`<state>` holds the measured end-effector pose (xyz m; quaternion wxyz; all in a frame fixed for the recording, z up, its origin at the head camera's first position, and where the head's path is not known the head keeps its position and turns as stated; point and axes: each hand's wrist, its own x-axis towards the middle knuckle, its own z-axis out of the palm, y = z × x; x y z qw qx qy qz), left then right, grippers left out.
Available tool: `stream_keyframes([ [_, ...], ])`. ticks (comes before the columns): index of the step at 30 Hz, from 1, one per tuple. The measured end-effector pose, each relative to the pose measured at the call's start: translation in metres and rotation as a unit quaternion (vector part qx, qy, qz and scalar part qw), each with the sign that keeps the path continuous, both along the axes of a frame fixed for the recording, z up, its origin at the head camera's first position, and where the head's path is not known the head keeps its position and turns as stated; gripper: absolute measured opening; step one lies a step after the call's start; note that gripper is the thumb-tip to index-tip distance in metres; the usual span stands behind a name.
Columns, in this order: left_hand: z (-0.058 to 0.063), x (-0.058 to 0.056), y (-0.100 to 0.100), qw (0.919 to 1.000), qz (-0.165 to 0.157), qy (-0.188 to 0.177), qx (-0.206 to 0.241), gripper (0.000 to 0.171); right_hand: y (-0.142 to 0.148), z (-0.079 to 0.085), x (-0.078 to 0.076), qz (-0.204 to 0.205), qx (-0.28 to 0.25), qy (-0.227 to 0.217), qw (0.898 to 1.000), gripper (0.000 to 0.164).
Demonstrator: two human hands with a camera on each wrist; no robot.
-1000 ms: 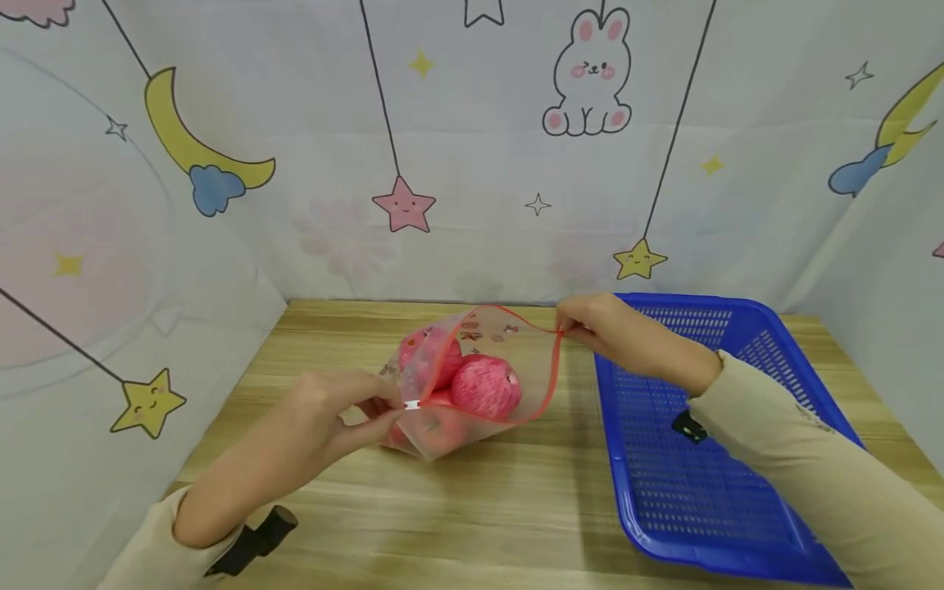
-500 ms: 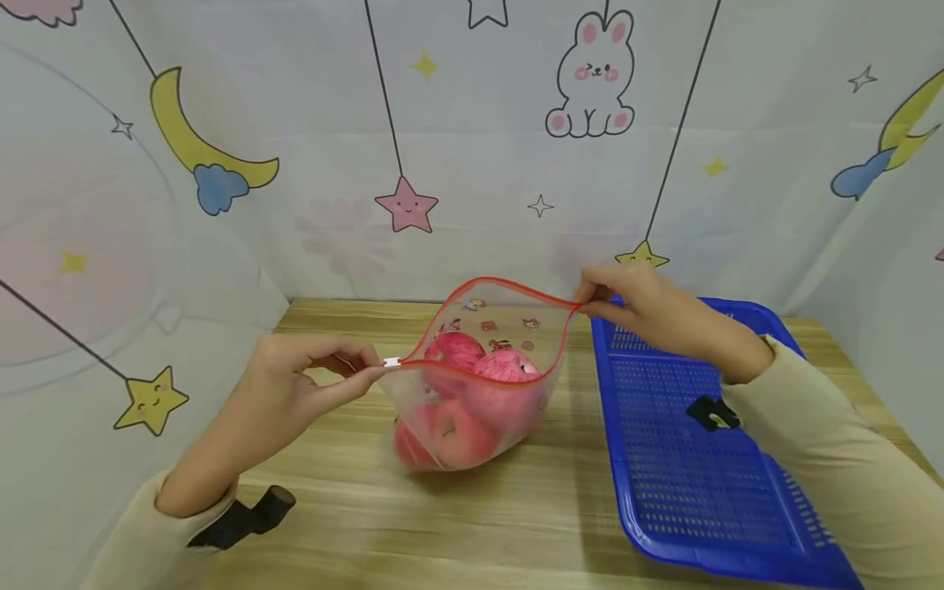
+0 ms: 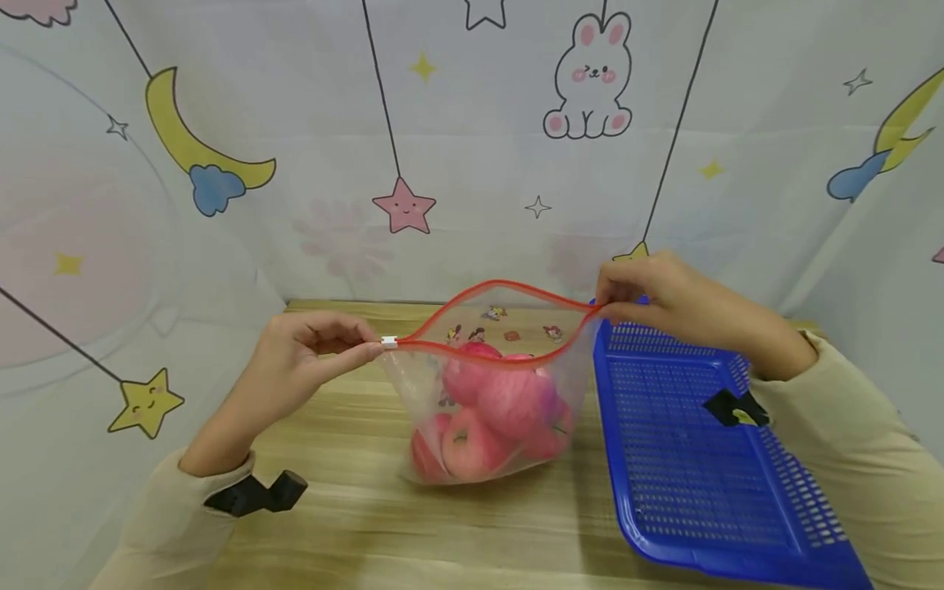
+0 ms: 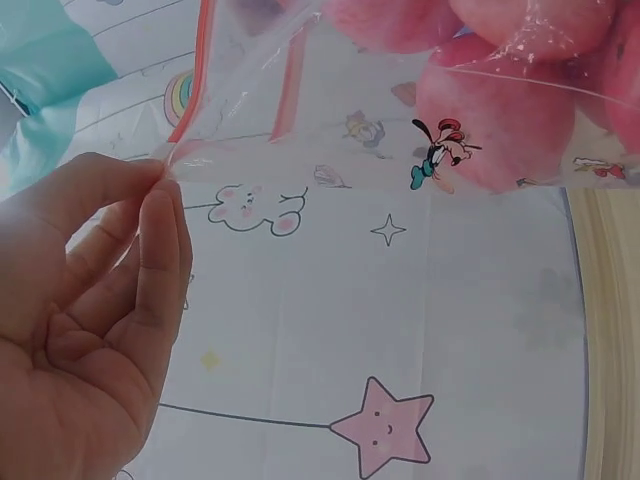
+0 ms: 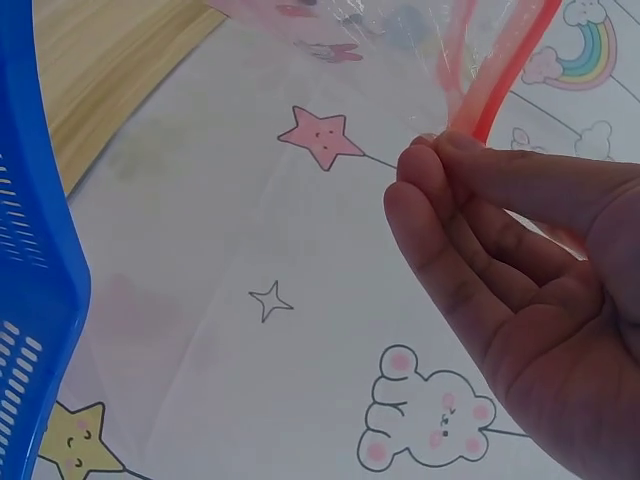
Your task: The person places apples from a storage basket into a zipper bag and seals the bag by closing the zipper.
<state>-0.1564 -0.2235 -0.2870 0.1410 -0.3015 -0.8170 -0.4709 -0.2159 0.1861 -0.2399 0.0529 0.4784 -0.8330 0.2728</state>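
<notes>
A clear zipper bag (image 3: pixel 413 385) with a red zip edge and cartoon prints holds several red apples (image 3: pixel 472 442). Its mouth gapes between the two hands, and the apples sit low in it over the wooden table. At the left end of the zip, beside a white slider (image 3: pixel 389 342), my left hand (image 3: pixel 302 360) pinches the bag's corner between thumb and fingers. My right hand (image 3: pixel 671 299) pinches the opposite end of the red edge. Both wrist views show the thumb and fingertips meeting on the bag's edge, at the left hand (image 4: pixel 110 300) and the right hand (image 5: pixel 510 250).
A blue perforated plastic basket (image 3: pixel 627 492) stands on the wooden table (image 3: pixel 457 541) at the right, under the right forearm. Behind and at the sides hangs a white curtain (image 3: pixel 472 164) with printed stars, moons and a rabbit.
The bag has been raised from lying tilted to hanging upright, with its apples settled at the bottom. My hands have moved up and apart, stretching the zip edge wider.
</notes>
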Motion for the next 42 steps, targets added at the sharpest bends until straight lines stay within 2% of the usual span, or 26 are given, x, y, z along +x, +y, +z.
stream_keyframes([
  [5, -0.005, -0.009, -0.005, 0.9996, 0.005, -0.022, 0.014, 0.011, -0.005, -0.003, -0.003, -0.048, 0.011, 0.014, 0.999, 0.018],
  [10, -0.011, -0.014, -0.010, 0.9990, 0.020, -0.035, 0.019, 0.010, -0.012, -0.009, -0.008, -0.085, 0.022, -0.006, 0.996, 0.013],
  [13, -0.014, -0.016, -0.012, 0.9987, 0.028, -0.037, 0.020, 0.009, -0.015, -0.013, -0.011, -0.093, 0.025, -0.012, 0.995, 0.014],
  [25, -0.022, -0.015, -0.018, 0.9967, 0.050, -0.063, 0.001, 0.006, -0.022, -0.027, -0.014, -0.105, 0.039, 0.008, 0.994, 0.020],
  [32, -0.026, -0.016, -0.020, 0.9953, 0.057, -0.078, 0.005, 0.007, -0.025, -0.020, -0.011, -0.111, 0.052, -0.003, 0.992, 0.016],
  [42, -0.030, -0.015, -0.019, 0.9942, 0.076, -0.074, 0.018, 0.007, -0.032, -0.010, -0.004, -0.123, 0.067, -0.013, 0.990, 0.010],
])
